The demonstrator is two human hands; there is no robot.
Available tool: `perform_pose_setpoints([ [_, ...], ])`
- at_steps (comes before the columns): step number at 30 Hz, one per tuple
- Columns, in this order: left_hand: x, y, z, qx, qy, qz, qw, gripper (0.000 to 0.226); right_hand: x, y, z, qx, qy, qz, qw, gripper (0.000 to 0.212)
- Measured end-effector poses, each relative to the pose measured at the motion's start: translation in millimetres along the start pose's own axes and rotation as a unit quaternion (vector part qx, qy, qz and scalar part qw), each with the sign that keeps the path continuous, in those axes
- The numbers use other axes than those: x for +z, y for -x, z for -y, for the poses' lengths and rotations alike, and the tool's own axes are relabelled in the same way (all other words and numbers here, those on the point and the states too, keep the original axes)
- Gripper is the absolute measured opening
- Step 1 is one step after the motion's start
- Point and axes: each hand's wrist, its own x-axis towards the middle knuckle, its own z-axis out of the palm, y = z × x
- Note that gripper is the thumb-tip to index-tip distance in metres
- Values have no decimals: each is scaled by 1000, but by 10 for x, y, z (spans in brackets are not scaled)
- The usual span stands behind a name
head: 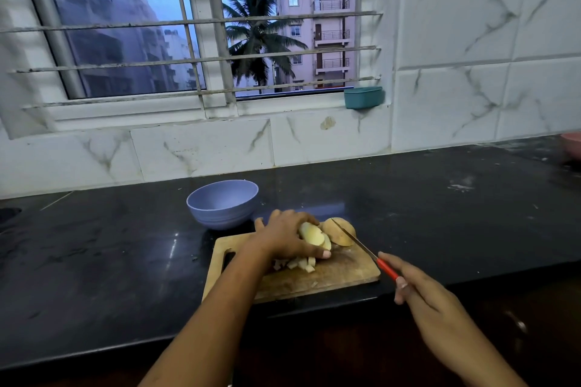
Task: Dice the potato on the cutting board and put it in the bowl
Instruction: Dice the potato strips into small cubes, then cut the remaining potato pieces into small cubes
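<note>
My L hand (287,237) grips potato slices (312,235) over board (339,276). R hand (421,292) holds knife (361,243) handle past board's right edge. Bowl (223,203) just beyond board's far-left corner.

hands x2: L hand (289,237), R hand (418,289), 1 knife (361,243), 1 board (339,273), 1 bowl (223,207), 1 potato half (341,231), 1 potato chunk (311,234), 1 dice pile (301,263)
</note>
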Motion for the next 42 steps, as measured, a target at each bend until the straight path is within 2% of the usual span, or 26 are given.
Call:
perform_pose_setpoints([
  [4,6,109,51,40,123,-82,988,58,78,-29,17,-6,-26,-4,1000,36],
  [7,-9,303,163,35,262,-150,953,46,166,-26,73,-30,-13,-4,999,36],
  [12,44,659,420,-27,509,-183,841,40,401,-56,299,-77,45,26,996,40],
  [16,23,851,456,-124,669,-197,706,40,672,-121,482,-134,129,34,982,39],
  [17,9,878,448,-145,685,-195,687,43,723,-128,528,-144,152,37,977,39],
  [19,5,897,480,-175,672,-189,694,41,771,-138,616,-153,207,40,965,39],
  [24,-6,884,630,-220,558,-193,776,22,776,-177,639,-150,296,29,943,39],
  [28,30,856,677,-227,496,-168,821,29,811,-161,614,-141,301,51,942,40],
  [35,58,806,579,-173,312,-226,906,15,809,-160,541,-113,346,21,931,44],
  [37,74,804,547,-158,286,-224,918,15,794,-151,505,-102,354,10,930,45],
  [42,107,777,531,-143,277,-231,922,23,775,-171,459,-85,352,-16,932,46],
])
